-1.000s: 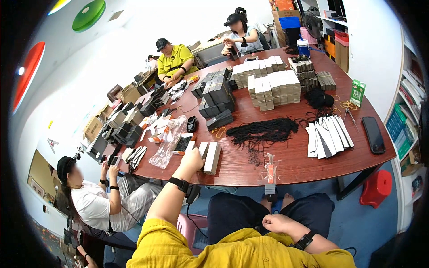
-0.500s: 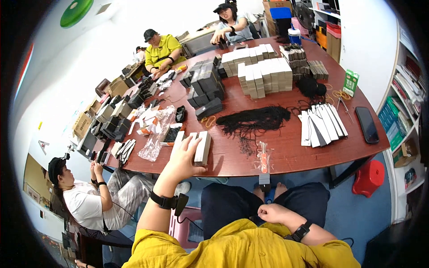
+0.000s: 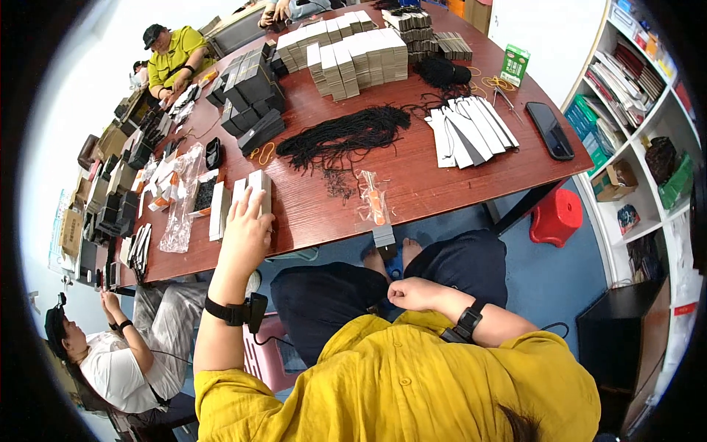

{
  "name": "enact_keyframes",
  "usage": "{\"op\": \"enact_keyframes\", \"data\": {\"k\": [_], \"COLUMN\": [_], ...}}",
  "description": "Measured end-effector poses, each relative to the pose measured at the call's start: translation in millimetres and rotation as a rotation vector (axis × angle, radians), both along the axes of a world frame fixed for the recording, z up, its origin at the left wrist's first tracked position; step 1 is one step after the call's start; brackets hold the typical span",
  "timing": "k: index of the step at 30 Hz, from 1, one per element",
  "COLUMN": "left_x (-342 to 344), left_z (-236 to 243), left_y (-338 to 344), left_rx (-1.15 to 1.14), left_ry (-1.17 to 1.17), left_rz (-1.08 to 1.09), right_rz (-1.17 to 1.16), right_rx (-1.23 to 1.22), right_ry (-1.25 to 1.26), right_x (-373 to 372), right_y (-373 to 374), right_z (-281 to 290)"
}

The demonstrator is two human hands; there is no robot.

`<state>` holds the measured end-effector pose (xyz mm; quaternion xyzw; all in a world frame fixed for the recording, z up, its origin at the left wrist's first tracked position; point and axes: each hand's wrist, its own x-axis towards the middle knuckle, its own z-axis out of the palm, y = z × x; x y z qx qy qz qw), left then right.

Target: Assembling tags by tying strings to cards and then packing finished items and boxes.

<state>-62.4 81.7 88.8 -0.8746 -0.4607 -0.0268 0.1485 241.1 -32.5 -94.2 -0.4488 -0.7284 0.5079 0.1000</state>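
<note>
Head view: left hand [image 3: 247, 228], fingers slightly spread, touches white-topped stacks [image 3: 259, 181] at the counter's [image 3: 309, 215] near edge; this grip partly hides them. Right hand [image 3: 414, 293] curls over dark trousers [image 3: 324, 298], contents indiscernible. Black cords [image 3: 342, 137] lie beyond; the upper border crops a co-worker [image 3: 281, 10].

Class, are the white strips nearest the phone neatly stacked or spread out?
Spread out: the white strips overlap but fan apart at their near ends.

Reddish-brown table [image 3: 317, 217], white-topped card stacks [image 3: 260, 179], black cords [image 3: 342, 136], red stool [image 3: 557, 219], mustard-yellow shirt [image 3: 398, 379]
</note>
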Motion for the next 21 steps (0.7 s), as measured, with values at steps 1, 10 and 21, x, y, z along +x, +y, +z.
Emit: {"op": "enact_keyframes", "data": {"k": [1,10,21], "left_x": [-2.5,2.4,90.9], "left_z": [-1.9,-0.4,-33.3], "left_y": [4.4,10.2,-84.3], "left_rx": [-0.005,0.147,-0.504], "left_ry": [0.029,-0.187,-0.993], "left_rz": [0.032,0.056,-0.277], "right_rz": [-0.016,-0.062,-0.701], "right_rx": [-0.014,-0.194,0.332], "right_ry": [0.011,0.136,0.219], "right_x": [1.0,41.2,114.2], "right_y": [-0.5,5.6,55.7], "right_z": [-0.3,84.3,176.7]}}
